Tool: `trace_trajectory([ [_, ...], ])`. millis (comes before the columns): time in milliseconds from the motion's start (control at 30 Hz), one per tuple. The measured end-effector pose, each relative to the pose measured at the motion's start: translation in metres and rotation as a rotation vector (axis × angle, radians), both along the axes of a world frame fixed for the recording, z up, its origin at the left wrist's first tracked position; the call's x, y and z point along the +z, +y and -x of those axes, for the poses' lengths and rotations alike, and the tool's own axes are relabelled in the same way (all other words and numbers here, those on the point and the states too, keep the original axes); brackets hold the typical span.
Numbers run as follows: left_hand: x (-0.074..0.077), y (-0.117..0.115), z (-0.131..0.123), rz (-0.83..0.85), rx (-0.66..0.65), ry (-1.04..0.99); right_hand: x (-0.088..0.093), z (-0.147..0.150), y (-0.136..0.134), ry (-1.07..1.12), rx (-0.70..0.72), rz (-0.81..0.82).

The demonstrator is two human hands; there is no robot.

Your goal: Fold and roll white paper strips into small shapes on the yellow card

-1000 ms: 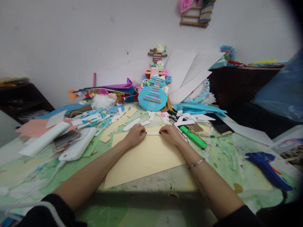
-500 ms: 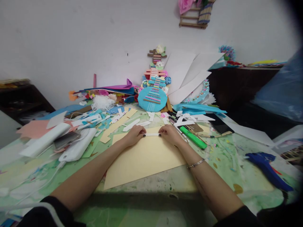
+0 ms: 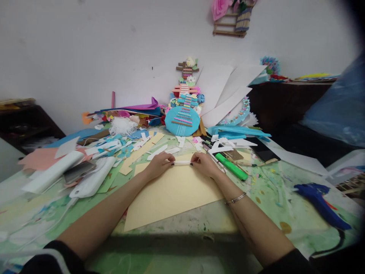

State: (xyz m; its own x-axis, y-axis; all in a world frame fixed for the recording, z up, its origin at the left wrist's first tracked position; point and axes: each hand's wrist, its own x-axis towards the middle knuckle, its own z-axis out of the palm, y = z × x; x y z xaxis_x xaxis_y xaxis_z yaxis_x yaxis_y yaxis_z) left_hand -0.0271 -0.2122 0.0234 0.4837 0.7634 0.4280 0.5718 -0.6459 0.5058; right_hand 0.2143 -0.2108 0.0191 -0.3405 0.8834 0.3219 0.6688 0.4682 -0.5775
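Note:
A narrow white strip [image 3: 182,163], which looks like paper, stretches between my two hands above the cream sheet [image 3: 171,194]. My left hand [image 3: 161,164] pinches its left end between thumb and fingers. At the other end my right hand [image 3: 202,163] pinches it the same way. The cream sheet lies on the table under both hands, its near corner by the table's front edge. Just right of my right hand are a green cutter-like tool [image 3: 231,166] and some pens.
A blue glue gun [image 3: 322,201] lies at the right. On the left sit a white power strip [image 3: 92,177] and a dark phone-like object [image 3: 79,171]. Paper scraps surround a blue paper lute [image 3: 182,120] leaning at the back. A black tablet-like slab [image 3: 264,149] rests at right.
Both hands keep their pinch on the white strip in nearly the same place. The strip looks slightly narrower, and the whole view has shifted a little.

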Motion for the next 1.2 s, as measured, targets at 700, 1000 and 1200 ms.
trace_trajectory([
  [700,0.000,-0.005,-0.006,0.101,0.156,-0.170,0.007,0.003,-0.006,0.015,0.095,-0.130],
  [1000,0.010,-0.010,-0.012,0.511,0.075,-0.629,0.012,0.010,-0.015,0.182,0.094,0.043],
  [1200,0.009,-0.009,-0.013,0.551,0.074,-0.752,0.009,0.015,-0.018,0.257,0.155,0.133],
])
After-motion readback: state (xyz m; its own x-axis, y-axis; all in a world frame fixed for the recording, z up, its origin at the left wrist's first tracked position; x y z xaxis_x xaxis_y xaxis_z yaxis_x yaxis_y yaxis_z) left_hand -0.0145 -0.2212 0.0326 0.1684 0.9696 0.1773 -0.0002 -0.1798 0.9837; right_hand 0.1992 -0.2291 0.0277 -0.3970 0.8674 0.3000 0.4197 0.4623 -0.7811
